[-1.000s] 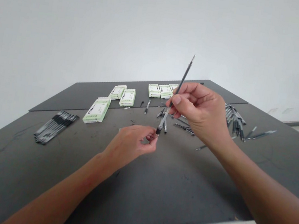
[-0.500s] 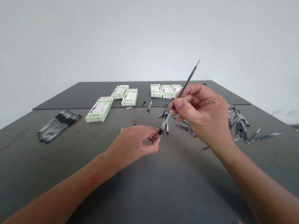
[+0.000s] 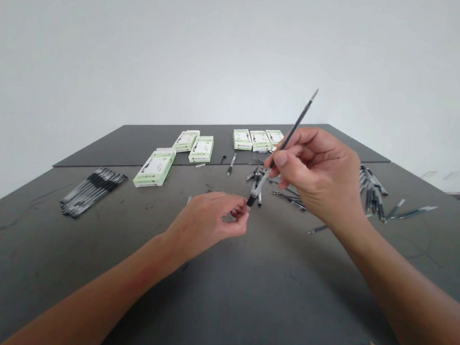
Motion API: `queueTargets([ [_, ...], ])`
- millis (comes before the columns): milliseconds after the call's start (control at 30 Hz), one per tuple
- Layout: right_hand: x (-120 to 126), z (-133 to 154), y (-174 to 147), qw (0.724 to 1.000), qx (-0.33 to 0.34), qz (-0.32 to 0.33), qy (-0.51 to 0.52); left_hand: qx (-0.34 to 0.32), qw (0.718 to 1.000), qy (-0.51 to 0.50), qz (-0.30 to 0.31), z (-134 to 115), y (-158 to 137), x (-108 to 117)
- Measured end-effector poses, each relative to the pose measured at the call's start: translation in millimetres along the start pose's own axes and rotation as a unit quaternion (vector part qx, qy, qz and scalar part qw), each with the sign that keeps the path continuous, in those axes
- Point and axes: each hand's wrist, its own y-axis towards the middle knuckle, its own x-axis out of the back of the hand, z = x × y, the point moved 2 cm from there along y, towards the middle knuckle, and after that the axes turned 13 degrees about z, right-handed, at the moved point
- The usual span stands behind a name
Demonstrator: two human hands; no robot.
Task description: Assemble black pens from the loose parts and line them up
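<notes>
My right hand [image 3: 316,174] is closed in a pinch around the middle of a slim pen refill [image 3: 296,126]. The refill leans to the right, its metal point up; below my fingers it looks clear. At its lower end is a short black pen part [image 3: 252,199]; where the two join I cannot make out. My left hand [image 3: 210,218] is closed, thumb and forefinger pinching this black part from below. Behind the hands, several loose pens and pen parts [image 3: 290,199] lie on the dark table [image 3: 272,294].
A neat row of clear-and-black pens [image 3: 92,192] lies at left. Three green-and-white boxes [image 3: 155,168] stand left of centre, and three more boxes [image 3: 259,140] at the back. A heap of pens [image 3: 374,191] and some refills [image 3: 416,212] lie at right.
The view has shifted slightly. My right hand and the refill have moved a little to the right, and the refill leans further over. The left hand keeps its pinch.
</notes>
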Motion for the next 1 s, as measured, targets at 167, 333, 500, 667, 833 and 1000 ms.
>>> queueTargets([
  [167, 0, 0, 1, 1.0, -0.009, 0.003, -0.005, 0.001, 1.0, 0.002, -0.001, 0, 0, 0],
  [333, -1, -1, 1, 1.0, -0.007, 0.015, -0.008, 0.014, 1.0, -0.017, -0.003, 1, 0, -2],
  [500, -4, -13, -1, 0.997, -0.023, 0.062, -0.029, 0.024, 0.998, -0.051, -0.018, 2, 0, 0],
  [667, 6, -20, 2, 0.995, -0.031, 0.074, -0.053, 0.047, 0.997, -0.063, -0.01, 4, 1, 1],
  [833, 40, -32, 13, 0.992, -0.038, -0.037, -0.111, 0.033, 0.998, -0.052, -0.013, 8, 1, -1],
  [1000, 89, -66, 20, 0.957, -0.107, -0.103, -0.25, 0.022, 0.998, -0.048, -0.021, 11, 1, -1],
])
